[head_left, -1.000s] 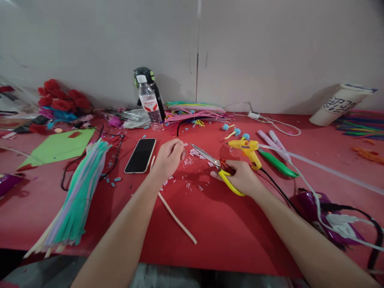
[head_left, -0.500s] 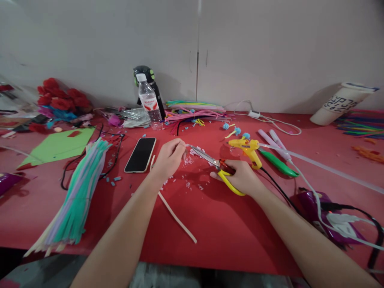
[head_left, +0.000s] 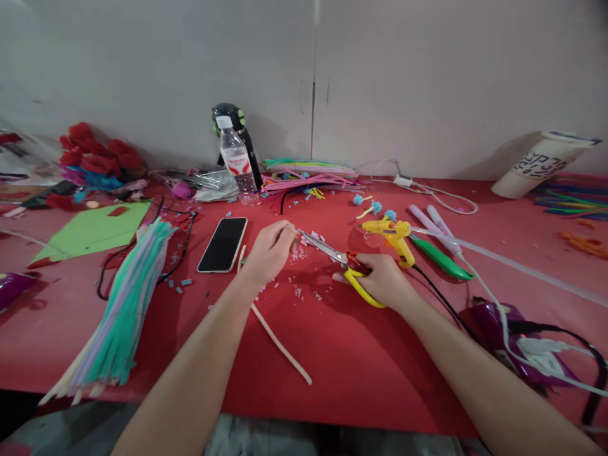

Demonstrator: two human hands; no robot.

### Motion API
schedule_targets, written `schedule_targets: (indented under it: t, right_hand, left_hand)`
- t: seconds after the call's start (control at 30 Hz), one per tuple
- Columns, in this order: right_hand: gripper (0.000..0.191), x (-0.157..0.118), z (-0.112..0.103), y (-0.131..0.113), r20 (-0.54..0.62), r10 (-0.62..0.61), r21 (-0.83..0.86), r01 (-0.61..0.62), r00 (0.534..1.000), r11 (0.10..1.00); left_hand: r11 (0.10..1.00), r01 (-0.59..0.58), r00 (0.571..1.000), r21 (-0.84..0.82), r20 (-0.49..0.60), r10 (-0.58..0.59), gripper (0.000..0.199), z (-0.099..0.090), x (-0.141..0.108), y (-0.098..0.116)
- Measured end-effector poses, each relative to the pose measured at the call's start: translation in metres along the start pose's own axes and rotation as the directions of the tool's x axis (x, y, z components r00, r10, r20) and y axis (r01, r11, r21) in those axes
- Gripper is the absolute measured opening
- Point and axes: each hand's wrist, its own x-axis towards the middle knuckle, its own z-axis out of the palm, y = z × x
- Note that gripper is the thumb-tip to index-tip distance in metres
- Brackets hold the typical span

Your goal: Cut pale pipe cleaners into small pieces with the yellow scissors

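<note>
Scissors (head_left: 323, 246) with yellow and red handles are gripped in my right hand (head_left: 380, 277), the blades pointing left and looking nearly closed. Their tips reach the fingertips of my left hand (head_left: 275, 244), which are pinched together. Whatever those fingers hold is too small to make out. Small pink clippings (head_left: 299, 254) are scattered on the red tabletop (head_left: 351, 361) beneath the blades. A cream pipe cleaner (head_left: 280, 345) lies under my left wrist, partly hidden by it. Just left of that hand rests a phone (head_left: 222, 245).
A yellow glue gun (head_left: 389, 235) and a green-handled tool (head_left: 441, 258) lie right of my right hand. Bundled pipe cleaners (head_left: 121, 307) lie at the left. A water bottle (head_left: 237, 161) stands at the back; a purple power strip (head_left: 503, 329) with cables sits at the right.
Both hands stay almost in place. The pink bit that showed at my left fingertips is no longer clearly visible, and the scissors have shifted very slightly.
</note>
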Motion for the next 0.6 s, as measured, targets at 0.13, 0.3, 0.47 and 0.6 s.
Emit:
schedule_targets:
  t: [0.13,0.3,0.47,0.6]
  right_hand:
    - [0.056,-0.0018,-0.0024,-0.0030,-0.020,0.005,0.021,-0.005,1.000,1.000]
    - [0.055,-0.0027,-0.0049,-0.0052,0.003,0.011,0.005,-0.011,1.000,1.000]
    - [0.054,-0.0024,-0.0029,-0.0044,0.011,0.011,-0.015,-0.011,1.000,1.000]
    - [0.054,-0.0028,-0.0037,-0.0065,0.008,0.022,-0.013,-0.022,1.000,1.000]
  left_hand:
    - [1.000,0.010,1.000,-0.004,-0.017,-0.010,0.033,0.0009,0.0005,-0.0024]
    - [1.000,0.014,0.999,-0.023,-0.030,-0.015,0.033,0.0017,0.0020,-0.0042]
    - [0.999,0.015,0.999,-0.038,-0.034,-0.016,0.037,0.0010,0.0021,-0.0046]
    - [0.999,0.018,1.000,-0.037,-0.017,-0.019,0.038,0.0009,0.0012,-0.0040]
